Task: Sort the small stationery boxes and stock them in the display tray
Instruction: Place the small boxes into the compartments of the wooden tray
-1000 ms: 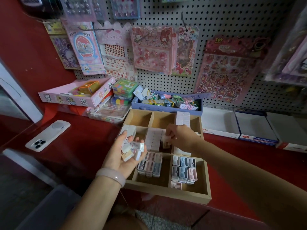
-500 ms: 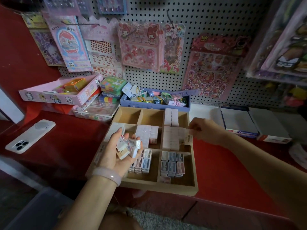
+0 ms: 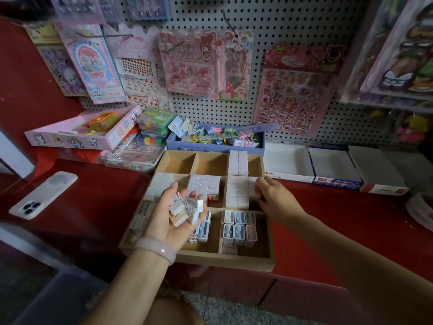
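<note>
A wooden display tray [image 3: 225, 260] with several compartments lies on the red counter. Rows of small white boxes [image 3: 237, 191] fill its middle and back right compartments; small clear cases [image 3: 239, 227] stand in the front ones. My left hand [image 3: 168, 219] is palm up over the tray's left side and cradles several small white stationery boxes [image 3: 184, 208] in curled fingers. My right hand [image 3: 273, 199] is at the right edge of the middle right compartment, fingertips on the white boxes there; what it pinches is hidden.
A white phone [image 3: 43, 194] lies on the counter at left. Behind the tray stand a blue box of clips [image 3: 215, 144], a pink box [image 3: 82, 134], stacked colourful packs [image 3: 155, 123] and white cartons [image 3: 332, 165] at right. A pegboard [image 3: 281, 26] with sticker packs rises behind.
My right hand has moved from the tray's middle compartment out to its right edge and come back onto the middle right rows. My left hand has kept its boxes.
</note>
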### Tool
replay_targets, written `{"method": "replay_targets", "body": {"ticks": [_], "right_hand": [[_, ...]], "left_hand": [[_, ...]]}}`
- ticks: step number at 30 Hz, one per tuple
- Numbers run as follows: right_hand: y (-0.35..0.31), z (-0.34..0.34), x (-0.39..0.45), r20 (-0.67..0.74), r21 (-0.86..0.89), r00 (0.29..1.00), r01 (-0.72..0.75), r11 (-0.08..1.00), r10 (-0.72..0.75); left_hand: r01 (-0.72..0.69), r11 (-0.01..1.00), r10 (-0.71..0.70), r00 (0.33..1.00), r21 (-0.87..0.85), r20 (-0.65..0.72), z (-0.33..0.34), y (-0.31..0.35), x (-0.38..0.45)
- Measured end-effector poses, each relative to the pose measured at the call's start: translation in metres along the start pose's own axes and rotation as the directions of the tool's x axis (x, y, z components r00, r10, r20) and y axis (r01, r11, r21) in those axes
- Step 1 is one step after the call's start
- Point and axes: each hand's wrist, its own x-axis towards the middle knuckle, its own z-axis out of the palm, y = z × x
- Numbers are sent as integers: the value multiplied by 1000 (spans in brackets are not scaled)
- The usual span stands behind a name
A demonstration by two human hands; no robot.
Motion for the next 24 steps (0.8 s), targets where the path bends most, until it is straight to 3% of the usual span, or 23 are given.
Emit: {"method": "replay_targets", "body": {"ticks": [3, 6, 8, 10, 13, 18, 24], "right_hand": [[-3, -6, 0, 31, -22, 999, -28, 999, 29], [-17, -18, -2, 2, -112, 999, 36, 993, -36], [-37, -26, -3, -56, 15, 990, 132, 991, -131], [-63, -29, -1, -16, 262, 986, 163, 951, -164], [-94, -29, 5, 227, 511, 970, -38, 858, -92], [-113, -27, 7, 377, 660, 922, -202, 724, -87], [-122, -18, 7, 274, 690, 957, -127, 712, -94]], "left_hand": [[15, 1000, -15, 1000, 8, 7, 0, -2, -3], [28, 1000, -27, 999, -5, 32, -1, 1, -5], [31, 999, -30, 999, -18, 38, -1, 1, -5], [22, 1000, -21, 999, -19, 43, 0, -2, -5], [-26, 998, 24, 999, 53, 36, 1, -6, -6], [-73, 997, 70, 994, 33, 89, -5, 3, -7], [-156, 987, 159, 981, -33, 112, -6, 6, -10]]}}
